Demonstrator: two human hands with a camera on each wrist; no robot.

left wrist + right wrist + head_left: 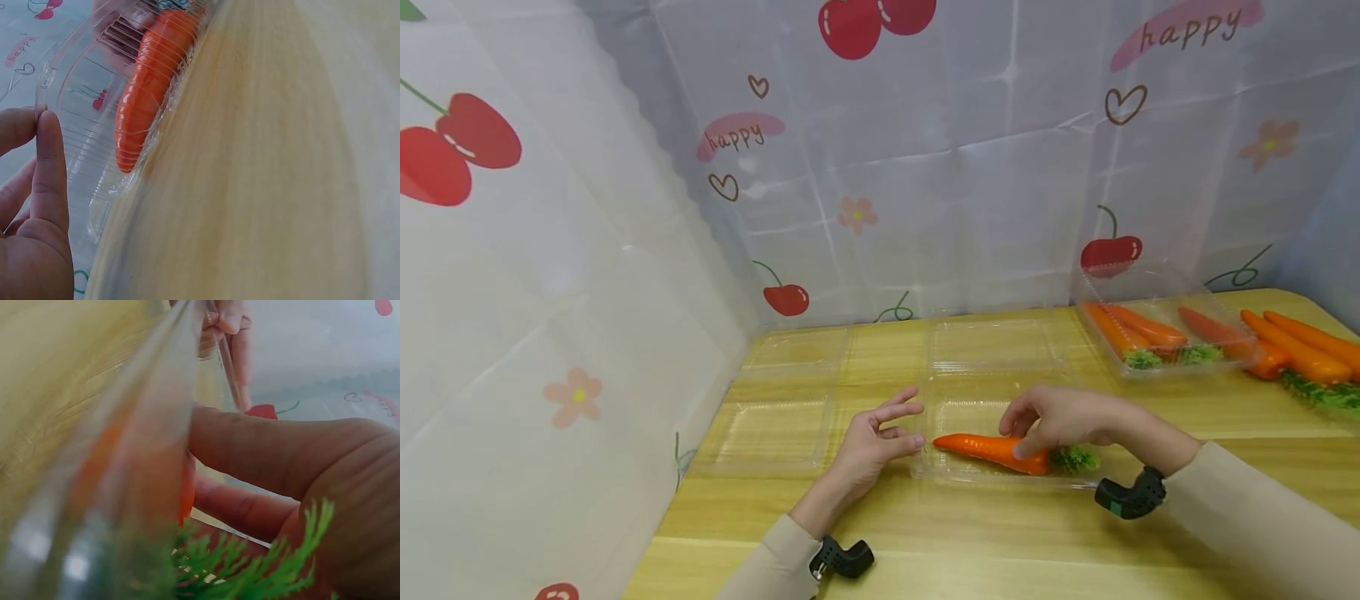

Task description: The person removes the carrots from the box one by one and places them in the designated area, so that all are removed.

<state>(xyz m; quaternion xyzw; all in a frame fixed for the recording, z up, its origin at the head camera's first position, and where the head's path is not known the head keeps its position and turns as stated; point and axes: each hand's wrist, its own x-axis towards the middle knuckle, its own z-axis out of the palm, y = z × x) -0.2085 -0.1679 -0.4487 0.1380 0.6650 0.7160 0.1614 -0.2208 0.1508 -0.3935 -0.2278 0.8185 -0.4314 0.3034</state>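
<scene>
In the head view, an orange carrot [981, 447] with green frilly leaves [1078, 458] lies in the near half of a clear plastic clamshell box [970, 479]. My right hand [1067, 418] holds it near its leafy end, thumb on the near side. The carrot's tip points left. At the box's left edge is my left hand [874, 442]; the left wrist view shows its thumb and a finger [49, 169] pinching the clear rim. The right wrist view looks through the box wall, which blurs the carrot there.
Another open clear box [767, 467] lies at the left. At the back right stands a clear box [1157, 279] with several carrots inside, and loose carrots [1300, 350] lie beside it. Printed cloth [925, 225] rises behind the wooden table [925, 533].
</scene>
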